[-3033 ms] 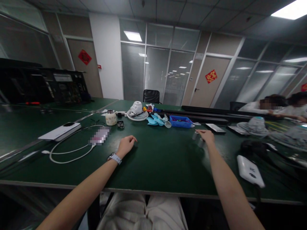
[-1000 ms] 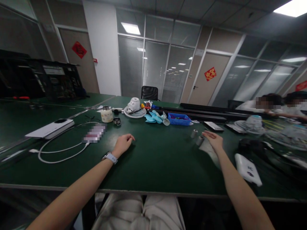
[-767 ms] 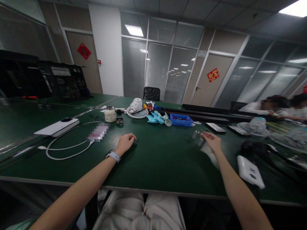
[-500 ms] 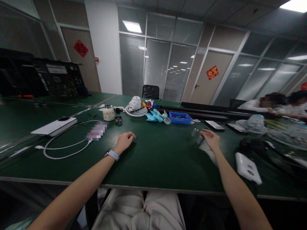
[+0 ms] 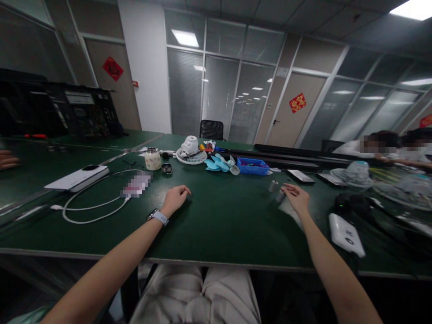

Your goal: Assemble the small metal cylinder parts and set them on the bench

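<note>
My right hand (image 5: 297, 200) is at the right of the green table, its thumb and fingertips closed on the top of a small silver metal cylinder (image 5: 280, 195). A second such cylinder (image 5: 273, 185) stands upright just to its left and farther back. A pale, flat piece like paper or film (image 5: 290, 211) lies under my right hand; what it is I cannot make out. My left hand (image 5: 175, 199), with a watch on the wrist, rests on the table with loosely bent fingers and nothing in them.
Along the back stand a white fan part (image 5: 191, 150), blue fan blades (image 5: 218, 163), a blue basket (image 5: 253, 166) and a cream jar (image 5: 153, 159). A cable (image 5: 81, 222) and phone (image 5: 137, 183) lie left. A white device (image 5: 347, 235) lies right. Another person's hand (image 5: 8, 159) shows far left.
Another person's hand has come into view at the left edge. My right fingertips sit slightly lower against the cylinder. My left hand has stayed put; the view has shifted slightly.
</note>
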`<state>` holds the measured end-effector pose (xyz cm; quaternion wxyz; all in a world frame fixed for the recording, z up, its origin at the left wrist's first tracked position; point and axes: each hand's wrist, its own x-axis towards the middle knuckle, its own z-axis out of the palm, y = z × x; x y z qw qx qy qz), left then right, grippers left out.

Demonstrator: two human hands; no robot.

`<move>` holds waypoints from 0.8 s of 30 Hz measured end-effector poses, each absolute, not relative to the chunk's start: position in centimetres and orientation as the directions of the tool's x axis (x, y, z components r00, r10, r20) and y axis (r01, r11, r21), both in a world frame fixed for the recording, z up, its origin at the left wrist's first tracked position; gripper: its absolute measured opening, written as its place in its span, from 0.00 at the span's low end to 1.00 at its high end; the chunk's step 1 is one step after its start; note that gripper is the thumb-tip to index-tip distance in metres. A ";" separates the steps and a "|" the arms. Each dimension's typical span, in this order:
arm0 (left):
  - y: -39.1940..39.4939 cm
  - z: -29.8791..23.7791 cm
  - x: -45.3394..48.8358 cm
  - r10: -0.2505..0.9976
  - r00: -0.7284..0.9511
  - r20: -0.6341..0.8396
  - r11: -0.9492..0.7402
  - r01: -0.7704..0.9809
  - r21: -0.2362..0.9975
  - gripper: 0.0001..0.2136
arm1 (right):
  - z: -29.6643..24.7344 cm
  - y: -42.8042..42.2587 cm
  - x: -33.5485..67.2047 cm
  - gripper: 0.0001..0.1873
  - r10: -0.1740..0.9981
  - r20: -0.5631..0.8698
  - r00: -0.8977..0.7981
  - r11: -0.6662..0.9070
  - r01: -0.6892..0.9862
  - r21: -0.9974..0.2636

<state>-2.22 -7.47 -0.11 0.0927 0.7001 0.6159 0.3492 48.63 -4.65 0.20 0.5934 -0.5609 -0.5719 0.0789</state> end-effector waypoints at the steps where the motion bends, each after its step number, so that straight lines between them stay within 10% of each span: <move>1: -7.4 -0.1 -2.3 0.927 -0.003 0.375 -0.224 0.797 0.561 0.14 | 0.2 -4.7 48.6 0.29 0.727 0.600 0.333 0.352 0.569 -0.743; 6: -7.3 -0.3 -2.4 0.930 -0.012 0.369 -0.217 0.790 0.573 0.14 | -1.1 -4.4 49.3 0.44 0.830 0.432 0.354 0.239 0.473 -0.848; 11: -7.4 -0.1 -2.3 0.932 -0.010 0.363 -0.215 0.790 0.574 0.13 | -2.3 -3.9 49.0 0.35 0.890 0.252 0.381 0.119 0.339 -0.933; 24: -7.6 -0.3 -1.4 0.929 0.061 0.366 -0.268 0.792 0.549 0.14 | -1.4 -7.1 25.3 0.23 0.884 0.429 -0.188 0.454 0.568 -0.686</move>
